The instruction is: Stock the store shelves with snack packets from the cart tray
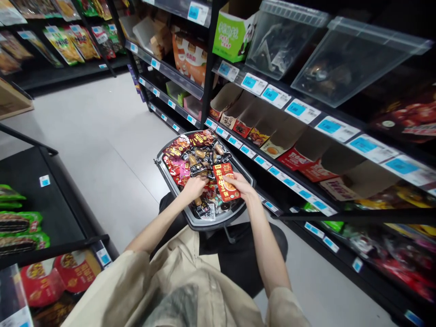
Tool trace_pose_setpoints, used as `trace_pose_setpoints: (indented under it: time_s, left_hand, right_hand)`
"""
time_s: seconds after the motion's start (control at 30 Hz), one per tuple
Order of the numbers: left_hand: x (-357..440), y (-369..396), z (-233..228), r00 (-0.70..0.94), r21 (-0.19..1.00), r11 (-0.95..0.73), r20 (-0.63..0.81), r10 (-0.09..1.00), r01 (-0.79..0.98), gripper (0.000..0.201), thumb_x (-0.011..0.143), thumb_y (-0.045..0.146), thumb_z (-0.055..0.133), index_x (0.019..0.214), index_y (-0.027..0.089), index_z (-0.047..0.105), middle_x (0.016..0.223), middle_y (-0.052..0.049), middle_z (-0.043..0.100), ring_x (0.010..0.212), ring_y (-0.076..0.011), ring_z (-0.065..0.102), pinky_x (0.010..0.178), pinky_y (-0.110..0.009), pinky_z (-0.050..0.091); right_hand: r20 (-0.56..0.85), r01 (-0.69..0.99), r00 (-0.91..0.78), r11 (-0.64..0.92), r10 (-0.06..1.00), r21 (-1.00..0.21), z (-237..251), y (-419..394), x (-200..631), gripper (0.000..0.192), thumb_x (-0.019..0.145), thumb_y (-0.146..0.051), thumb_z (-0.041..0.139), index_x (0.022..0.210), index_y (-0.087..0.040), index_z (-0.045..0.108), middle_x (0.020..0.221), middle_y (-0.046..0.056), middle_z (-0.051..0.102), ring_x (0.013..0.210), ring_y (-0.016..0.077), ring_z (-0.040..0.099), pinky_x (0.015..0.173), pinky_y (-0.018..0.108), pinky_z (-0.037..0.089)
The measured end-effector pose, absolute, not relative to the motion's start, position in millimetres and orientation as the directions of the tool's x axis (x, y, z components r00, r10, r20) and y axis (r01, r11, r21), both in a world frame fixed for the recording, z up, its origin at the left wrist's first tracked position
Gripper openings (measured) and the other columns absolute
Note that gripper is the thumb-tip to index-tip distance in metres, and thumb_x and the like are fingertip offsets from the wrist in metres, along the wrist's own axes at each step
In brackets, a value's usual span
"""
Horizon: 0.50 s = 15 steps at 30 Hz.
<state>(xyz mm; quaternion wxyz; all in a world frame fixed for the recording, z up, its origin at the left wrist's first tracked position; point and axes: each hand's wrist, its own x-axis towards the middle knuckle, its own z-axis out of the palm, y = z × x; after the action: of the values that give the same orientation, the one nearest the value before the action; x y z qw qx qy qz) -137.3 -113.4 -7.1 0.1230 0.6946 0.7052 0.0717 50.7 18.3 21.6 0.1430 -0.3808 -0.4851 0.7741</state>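
Snack sorting at a grey plastic basket [204, 223] between black shop shelves.

A red rectangular foil snack packet [226, 181] is gripped at its right edge by the right hand [242, 186], fingers clenched on it, above the basket. The left hand [194, 187] is pressed into the heap of small red and dark packets [190, 156], fingers curled around one.

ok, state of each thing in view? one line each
basket: full of snack packets
red packet: held in right hand, over basket
left hand: in the basket, on the packets
clear bins: lids shut
cardboard trays: on shelf, front ones mostly empty
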Motion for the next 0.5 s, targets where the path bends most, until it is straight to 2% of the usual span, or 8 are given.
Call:
trace_pose_setpoints:
  time_s: [0.13,0.23,0.37,0.5]
  left_hand:
    - [-131,-99,-6,0.049,0.168,-0.020,-0.168,0.985,0.986,0.032,0.089,0.003,0.053,0.114,0.012,0.070,0.111,-0.018,0.073,0.101,-0.0286,0.070,0.081,-0.035,0.052]
    - [-137,-93,-6,0.132,0.128,-0.107,-0.210,0.969,0.986,0.031,0.089,0.001,0.047,0.105,0.010,0.073,0.104,-0.020,0.073,0.095,-0.0293,0.071,0.080,-0.038,0.052]
    - [-151,-94,-2,0.157,0.121,-0.137,-0.182,0.971,0.983,0.032,0.089,0.003,0.048,0.106,0.011,0.074,0.103,-0.018,0.073,0.094,-0.0277,0.070,0.078,-0.036,0.052]
    - [-167,-96,7,0.191,0.155,-0.162,-0.200,0.961,0.975,0.027,0.089,0.009,0.051,0.101,0.014,0.076,0.093,-0.015,0.075,0.086,-0.0253,0.070,0.071,-0.032,0.050]
  right_hand:
    - [-0.464,0.157,-0.658,-0.494,0.593,-0.855,23,16,49,0.041,0.062,-0.036,0.093,0.092,-0.017,0.072,0.081,0.006,0.079,0.066,0.0212,0.074,0.062,0.031,0.062]
    - [-0.470,0.126,-0.645,-0.522,0.603,-0.844,23,17,49,0.043,0.061,-0.034,0.094,0.094,-0.018,0.072,0.084,0.006,0.080,0.066,0.0199,0.074,0.062,0.030,0.062]
    - [-0.459,0.083,-0.645,-0.541,0.611,-0.837,24,22,51,0.045,0.062,-0.033,0.094,0.098,-0.018,0.072,0.087,0.005,0.081,0.066,0.0198,0.074,0.066,0.031,0.063]
    - [-0.450,0.052,-0.639,-0.549,0.624,-0.834,23,25,53,0.046,0.064,-0.032,0.093,0.101,-0.018,0.071,0.089,0.006,0.081,0.067,0.0205,0.075,0.066,0.031,0.064]
